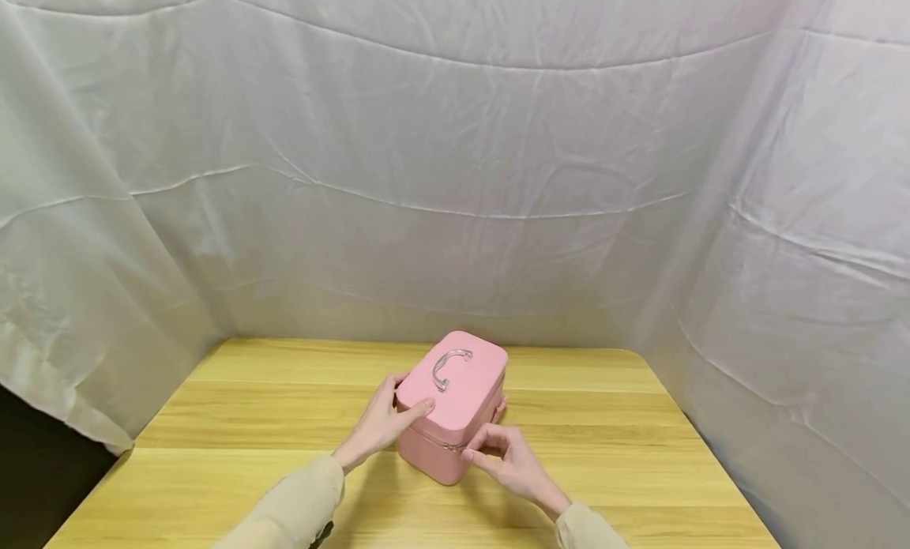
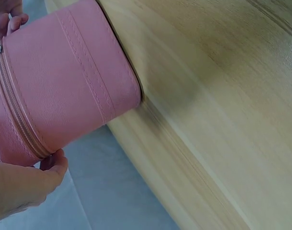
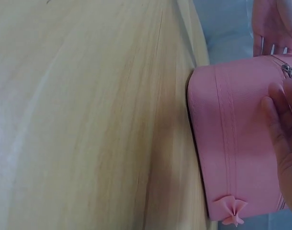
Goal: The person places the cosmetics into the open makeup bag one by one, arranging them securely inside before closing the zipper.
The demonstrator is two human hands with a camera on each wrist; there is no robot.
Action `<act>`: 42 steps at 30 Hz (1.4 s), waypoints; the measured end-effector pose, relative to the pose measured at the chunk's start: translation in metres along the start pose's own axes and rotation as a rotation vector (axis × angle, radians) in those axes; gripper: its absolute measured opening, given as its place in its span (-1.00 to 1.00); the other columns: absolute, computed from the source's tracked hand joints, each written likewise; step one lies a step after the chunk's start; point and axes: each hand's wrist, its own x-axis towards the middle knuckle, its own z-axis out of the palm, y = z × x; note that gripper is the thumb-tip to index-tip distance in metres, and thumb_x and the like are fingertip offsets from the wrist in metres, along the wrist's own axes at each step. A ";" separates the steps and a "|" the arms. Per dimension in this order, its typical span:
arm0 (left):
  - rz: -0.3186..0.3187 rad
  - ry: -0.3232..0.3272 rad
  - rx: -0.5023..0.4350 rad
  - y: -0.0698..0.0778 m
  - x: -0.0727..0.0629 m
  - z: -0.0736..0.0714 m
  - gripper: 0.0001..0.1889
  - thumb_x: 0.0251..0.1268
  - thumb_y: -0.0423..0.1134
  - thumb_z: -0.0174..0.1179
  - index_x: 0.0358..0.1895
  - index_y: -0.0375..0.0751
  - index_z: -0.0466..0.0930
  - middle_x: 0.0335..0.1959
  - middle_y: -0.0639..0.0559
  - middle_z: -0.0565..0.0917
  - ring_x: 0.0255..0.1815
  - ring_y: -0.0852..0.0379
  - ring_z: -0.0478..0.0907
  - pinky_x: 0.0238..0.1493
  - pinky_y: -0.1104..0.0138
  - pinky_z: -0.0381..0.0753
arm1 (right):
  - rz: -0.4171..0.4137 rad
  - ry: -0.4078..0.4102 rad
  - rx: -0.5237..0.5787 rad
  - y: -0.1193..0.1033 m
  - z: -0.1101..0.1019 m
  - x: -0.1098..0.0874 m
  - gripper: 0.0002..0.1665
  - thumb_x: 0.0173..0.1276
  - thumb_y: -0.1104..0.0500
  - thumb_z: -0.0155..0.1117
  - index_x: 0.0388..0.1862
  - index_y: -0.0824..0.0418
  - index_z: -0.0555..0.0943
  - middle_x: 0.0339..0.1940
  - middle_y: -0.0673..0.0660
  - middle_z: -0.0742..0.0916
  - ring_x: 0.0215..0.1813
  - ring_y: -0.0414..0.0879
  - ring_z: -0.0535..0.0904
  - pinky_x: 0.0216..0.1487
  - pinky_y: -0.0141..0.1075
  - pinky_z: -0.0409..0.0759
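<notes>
A pink zippered vanity case (image 1: 472, 391) stands at an angle on the table, its lid lowered. A silver handle (image 1: 441, 373) arches over the top. My left hand (image 1: 382, 424) grips the lid's left side, thumb lying on top and fingers bent down the side. At the near corner, my right hand (image 1: 513, 464) pinches at the zipper pull, thumb and index finger together. The metal zipper slider (image 3: 288, 70) shows beside the right fingers in the right wrist view. Along the case's side runs the zipper track (image 2: 16, 103). A pink bow (image 3: 232, 208) sits low on another side.
The wooden table (image 1: 284, 423) extends around the case on all sides. Pale grey cloth (image 1: 455, 138) hangs behind it and along both sides. A dark area (image 1: 43, 462) shows beyond the table's left edge.
</notes>
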 end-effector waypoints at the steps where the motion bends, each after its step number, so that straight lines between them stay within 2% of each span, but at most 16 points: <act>1: 0.002 0.000 -0.002 0.000 0.000 0.000 -0.32 0.25 -0.06 0.39 0.34 -0.32 0.37 0.20 -0.21 0.56 0.10 0.03 0.53 0.14 0.24 0.54 | -0.011 0.001 -0.006 0.001 0.000 0.000 -0.88 0.37 0.33 0.30 -0.35 0.39 0.63 -0.34 0.42 0.72 -0.20 -0.35 0.67 -0.07 -0.42 0.72; 5: 0.015 0.000 -0.007 0.000 0.001 0.000 -0.33 0.24 -0.09 0.39 0.33 -0.33 0.38 0.19 -0.22 0.57 0.11 0.01 0.54 0.16 0.21 0.55 | -0.040 0.000 -0.010 0.003 0.000 -0.001 -0.89 0.36 0.37 0.30 -0.37 0.40 0.62 -0.35 0.41 0.72 -0.19 -0.33 0.68 -0.05 -0.39 0.72; 18: 0.019 -0.017 -0.011 0.000 0.001 0.001 -0.30 0.24 -0.08 0.39 0.35 -0.35 0.36 0.24 -0.24 0.54 0.21 -0.07 0.53 0.27 0.11 0.54 | -0.027 -0.014 -0.015 0.004 -0.010 -0.005 -0.88 0.38 0.36 0.29 -0.37 0.39 0.60 -0.38 0.43 0.69 -0.24 -0.42 0.61 -0.09 -0.38 0.70; 26: 0.023 -0.037 -0.028 0.004 -0.002 -0.001 -0.30 0.25 -0.08 0.38 0.35 -0.37 0.35 0.26 -0.27 0.52 0.25 -0.10 0.51 0.32 0.06 0.51 | -0.061 -0.008 0.004 0.009 -0.020 -0.007 -0.91 0.38 0.40 0.25 -0.35 0.40 0.59 -0.36 0.43 0.70 -0.23 -0.28 0.70 -0.06 -0.33 0.74; 33: 0.007 -0.039 -0.033 0.005 -0.001 -0.002 -0.31 0.25 -0.08 0.38 0.35 -0.34 0.35 0.25 -0.24 0.53 0.25 -0.08 0.51 0.31 0.10 0.50 | 0.012 0.054 0.000 0.011 -0.031 -0.007 -0.89 0.39 0.38 0.26 -0.33 0.44 0.59 -0.33 0.42 0.74 -0.23 -0.24 0.73 -0.08 -0.37 0.73; 38: -0.003 -0.030 -0.023 0.003 0.000 -0.002 -0.31 0.25 -0.08 0.38 0.35 -0.33 0.35 0.27 -0.24 0.52 0.28 -0.10 0.49 0.36 0.03 0.49 | 0.077 0.083 0.009 0.012 -0.033 -0.006 -0.84 0.40 0.32 0.28 -0.30 0.46 0.58 -0.31 0.25 0.77 -0.22 -0.27 0.73 -0.08 -0.39 0.74; 42: 0.002 -0.019 0.015 0.004 -0.002 -0.002 -0.25 0.26 -0.06 0.37 0.39 -0.40 0.30 0.32 -0.34 0.46 0.35 -0.23 0.44 0.44 -0.10 0.42 | 0.113 0.088 0.063 0.012 -0.032 -0.006 -0.80 0.38 0.32 0.31 -0.26 0.51 0.57 -0.27 0.11 0.78 -0.18 -0.23 0.75 -0.05 -0.37 0.75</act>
